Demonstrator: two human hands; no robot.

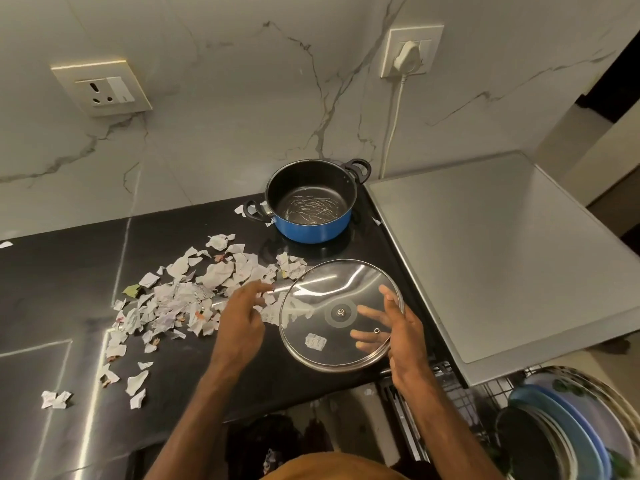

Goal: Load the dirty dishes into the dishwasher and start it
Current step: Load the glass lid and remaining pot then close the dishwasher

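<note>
Loading is partly done, as far as can be judged. The rack (460,393) stands pulled out at lower right, and several plates (571,420) are already set on edge in it. Two pieces remain on the worktop (62,299): the pot (311,202) and the lid (322,292).

The lid is glass and sits low over the near right corner of the worktop, close to the rack. Whether it is lifted clear or rests on the surface I cannot tell. The right grip (405,337) holds it at its right rim, with the thumb on top and the fingers beneath, seen through the glass. The left grip (242,320) is released, its fingers loosely spread just beside the lid's left edge and holding nothing. A paper scrap (316,342) clings to the lid.

The pot stands upright at the back of the worktop, well apart from both grips. Its inside is dark, with pale streaks on the bottom.

Torn paper (194,296) lies scattered across the worktop to the left.

Left to do, in my judgement: put the lid in the rack, then the pot, push the rack in, close the door and start the machine. Its controls are not in view.
</note>
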